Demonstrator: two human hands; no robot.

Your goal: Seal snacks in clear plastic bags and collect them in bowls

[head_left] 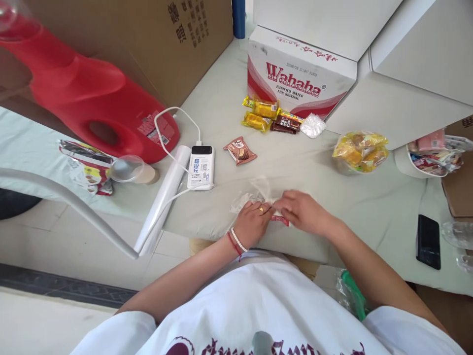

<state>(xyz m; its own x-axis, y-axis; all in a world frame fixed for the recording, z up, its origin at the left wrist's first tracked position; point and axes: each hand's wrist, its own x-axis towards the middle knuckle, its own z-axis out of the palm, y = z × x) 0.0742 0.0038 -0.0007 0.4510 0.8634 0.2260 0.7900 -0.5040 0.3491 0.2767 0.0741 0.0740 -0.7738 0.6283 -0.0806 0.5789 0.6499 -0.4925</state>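
Observation:
A crumpled clear plastic bag [244,199] lies on the cloth-covered table close to my body. My left hand [254,222], with a ring and bracelets at the wrist, rests palm down on the bag, its fingers together and closed on the plastic; the thumb is hidden. Beside it, my right hand [301,209] pinches at the bag's right part, slightly blurred. Under the fingers a small red packet [281,220] shows in part. Farther back, a brown snack packet [240,150] lies alone.
Yellow-wrapped snacks [256,121] and a folded plastic piece [313,125] lie before a Wahaba-style water carton [295,79]. A bag of yellow snacks [360,152], a white tub [421,160] and a phone [428,241] are rightward. Leftward are a power bank [201,167], film roll [166,197] and red jug [96,98].

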